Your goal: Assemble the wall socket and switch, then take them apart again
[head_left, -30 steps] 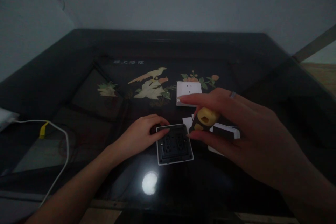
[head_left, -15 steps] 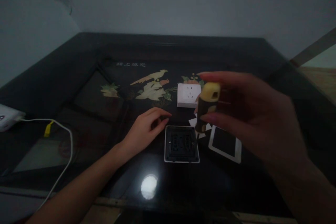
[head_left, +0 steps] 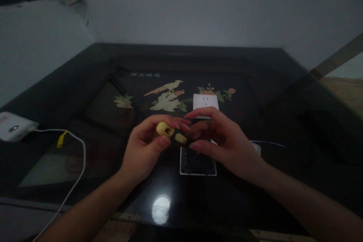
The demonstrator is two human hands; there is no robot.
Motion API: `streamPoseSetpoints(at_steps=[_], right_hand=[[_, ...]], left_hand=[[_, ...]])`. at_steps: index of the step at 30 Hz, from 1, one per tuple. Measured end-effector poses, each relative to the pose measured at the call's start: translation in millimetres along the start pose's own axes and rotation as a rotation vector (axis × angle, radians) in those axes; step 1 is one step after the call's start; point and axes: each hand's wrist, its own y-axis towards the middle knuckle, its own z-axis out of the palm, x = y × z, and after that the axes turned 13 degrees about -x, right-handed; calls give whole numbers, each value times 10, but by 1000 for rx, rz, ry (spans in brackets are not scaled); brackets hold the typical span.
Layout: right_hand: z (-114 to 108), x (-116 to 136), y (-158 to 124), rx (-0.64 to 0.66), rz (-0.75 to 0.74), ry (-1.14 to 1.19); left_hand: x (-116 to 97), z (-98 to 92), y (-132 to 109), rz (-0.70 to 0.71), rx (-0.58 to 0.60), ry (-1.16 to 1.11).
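Note:
Both hands meet above the dark table and hold a screwdriver (head_left: pixel 172 134) with a yellow-and-black handle, lying roughly level. My left hand (head_left: pixel 147 147) pinches the yellow butt end. My right hand (head_left: pixel 224 145) wraps the dark part toward the shaft, which is hidden by its fingers. Right below them a switch module (head_left: pixel 197 165) with a white rim and black insides lies face up on the glass. A white wall socket (head_left: pixel 205 103) lies farther back.
A white frame plate (head_left: pixel 256 147) peeks out behind my right hand. At the left edge a white device (head_left: pixel 14 126) trails a white cable (head_left: pixel 76 174) with a yellow tag. The table (head_left: pixel 283 94) has a glossy black top with a painted bird.
My right hand brought the screwdriver down and leftward from in front of the socket. My left hand lifted off the table beside the switch module and took the yellow end.

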Motion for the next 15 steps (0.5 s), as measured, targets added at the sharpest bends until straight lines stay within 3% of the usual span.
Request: streamPoseSetpoints(at_steps=[3, 8, 12, 15], right_hand=[[-168, -92, -58, -31, -105, -266], [-428, -387, -405, 71, -192, -745], [-428, -594, -643, 122, -224, -925], [-376, -677, -705, 130, -229, -979]], left_hand=[[-84, -58, 83, 70, -63, -148], [-128, -250, 202, 390, -135, 24], [-40, -347, 216, 566, -104, 168], [17, -344, 188, 586, -93, 207]])
